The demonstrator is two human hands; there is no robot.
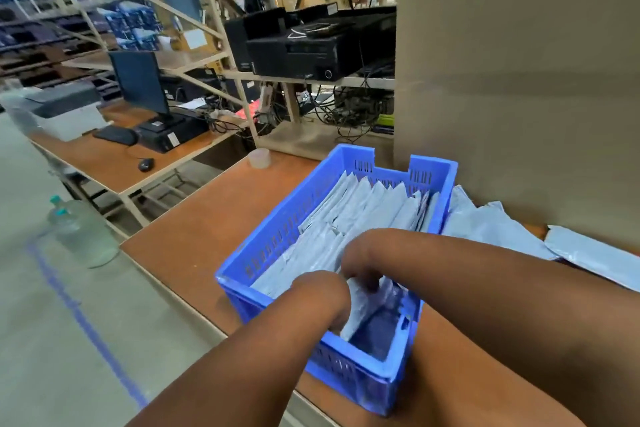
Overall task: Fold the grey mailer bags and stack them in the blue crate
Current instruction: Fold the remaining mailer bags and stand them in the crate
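Observation:
A blue slotted crate [277, 236] stands on the brown table, holding a row of folded grey mailer bags [363, 211] on edge. Both my hands reach down into its near end. My left hand [325, 298] is sunk behind the bags, its fingers hidden. My right hand [360, 267] curls its fingers over the nearest folded bag [367, 305], pressing it against the row. A gap with bare crate floor [377, 333] shows at the near end. Unfolded grey mailers [495, 229] lie flat on the table right of the crate.
A tall cardboard wall [519, 80] rises behind the crate on the right. A small plastic cup [259, 158] sits at the table's far edge. Water jugs [83, 232] stand on the floor left. Shelving with black equipment and a desk with a monitor lie beyond.

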